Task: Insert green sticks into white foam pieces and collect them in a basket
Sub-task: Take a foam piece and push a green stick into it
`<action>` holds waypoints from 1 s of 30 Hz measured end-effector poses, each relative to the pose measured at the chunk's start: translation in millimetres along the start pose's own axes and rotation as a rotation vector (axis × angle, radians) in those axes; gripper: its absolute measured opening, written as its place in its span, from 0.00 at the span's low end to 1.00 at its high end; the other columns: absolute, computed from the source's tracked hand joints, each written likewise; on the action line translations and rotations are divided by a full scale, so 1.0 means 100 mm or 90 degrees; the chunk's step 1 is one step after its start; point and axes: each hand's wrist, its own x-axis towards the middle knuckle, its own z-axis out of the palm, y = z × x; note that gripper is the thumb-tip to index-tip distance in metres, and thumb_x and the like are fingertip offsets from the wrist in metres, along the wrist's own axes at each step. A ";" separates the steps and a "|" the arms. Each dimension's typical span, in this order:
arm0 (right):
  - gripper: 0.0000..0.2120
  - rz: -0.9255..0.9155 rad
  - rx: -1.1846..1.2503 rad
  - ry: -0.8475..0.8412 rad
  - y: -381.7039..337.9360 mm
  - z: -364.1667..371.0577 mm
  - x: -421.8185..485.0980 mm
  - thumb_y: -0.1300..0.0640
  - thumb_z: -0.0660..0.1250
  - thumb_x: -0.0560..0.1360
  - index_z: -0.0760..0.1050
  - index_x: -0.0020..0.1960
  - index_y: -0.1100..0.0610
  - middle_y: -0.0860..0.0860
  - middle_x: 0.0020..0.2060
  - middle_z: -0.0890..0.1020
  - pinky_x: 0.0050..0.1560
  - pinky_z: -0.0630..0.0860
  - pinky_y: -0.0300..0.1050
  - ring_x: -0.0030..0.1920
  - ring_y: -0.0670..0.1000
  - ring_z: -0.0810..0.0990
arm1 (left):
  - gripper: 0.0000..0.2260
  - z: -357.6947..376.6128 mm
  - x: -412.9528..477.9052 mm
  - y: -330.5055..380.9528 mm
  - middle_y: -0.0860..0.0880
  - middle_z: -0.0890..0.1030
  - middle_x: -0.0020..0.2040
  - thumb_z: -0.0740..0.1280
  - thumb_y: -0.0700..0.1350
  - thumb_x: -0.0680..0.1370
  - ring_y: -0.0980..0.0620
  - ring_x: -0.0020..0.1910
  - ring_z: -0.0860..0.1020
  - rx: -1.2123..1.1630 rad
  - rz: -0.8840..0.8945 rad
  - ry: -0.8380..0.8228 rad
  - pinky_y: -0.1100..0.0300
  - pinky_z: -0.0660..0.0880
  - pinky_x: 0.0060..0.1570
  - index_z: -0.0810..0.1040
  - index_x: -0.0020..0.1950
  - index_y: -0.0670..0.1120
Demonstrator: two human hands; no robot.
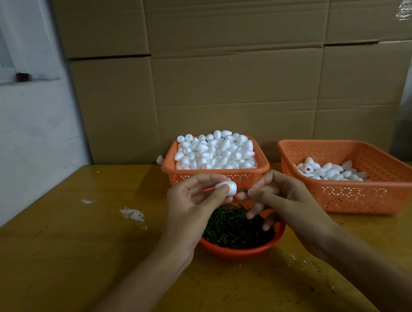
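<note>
My left hand pinches a white foam piece between thumb and fingers, above a round red bowl full of green sticks. My right hand pinches a green stick whose tip meets the foam piece. Behind the hands stands an orange basket heaped with plain white foam pieces. To the right sits a second orange basket holding several foam pieces with sticks.
The wooden table carries white foam crumbs at the left. Cardboard boxes form a wall at the back. One loose foam piece lies behind the heaped basket. A white wall is at the left.
</note>
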 end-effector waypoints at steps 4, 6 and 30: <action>0.07 -0.004 -0.022 -0.023 0.02 0.00 0.00 0.56 0.72 0.81 0.77 0.54 0.59 0.58 0.51 0.88 0.33 0.80 0.41 0.43 0.56 0.88 | 0.09 -0.01 -0.01 -0.01 0.45 0.88 0.52 0.77 0.37 0.76 0.44 0.51 0.88 0.015 0.012 -0.018 0.57 0.84 0.53 0.84 0.55 0.40; 0.08 -0.010 -0.031 -0.030 0.03 0.00 0.01 0.56 0.71 0.81 0.77 0.55 0.59 0.57 0.51 0.88 0.33 0.80 0.41 0.43 0.56 0.88 | 0.10 -0.02 -0.01 -0.01 0.45 0.88 0.52 0.77 0.37 0.76 0.44 0.51 0.88 0.018 0.013 -0.026 0.57 0.84 0.52 0.83 0.56 0.39; 0.12 -0.130 -0.285 -0.088 0.17 0.13 -0.05 0.50 0.67 0.83 0.65 0.56 0.52 0.47 0.52 0.88 0.39 0.81 0.51 0.40 0.54 0.88 | 0.12 -0.03 -0.02 -0.02 0.46 0.89 0.52 0.80 0.37 0.74 0.48 0.55 0.87 0.034 -0.008 -0.090 0.60 0.84 0.47 0.86 0.56 0.44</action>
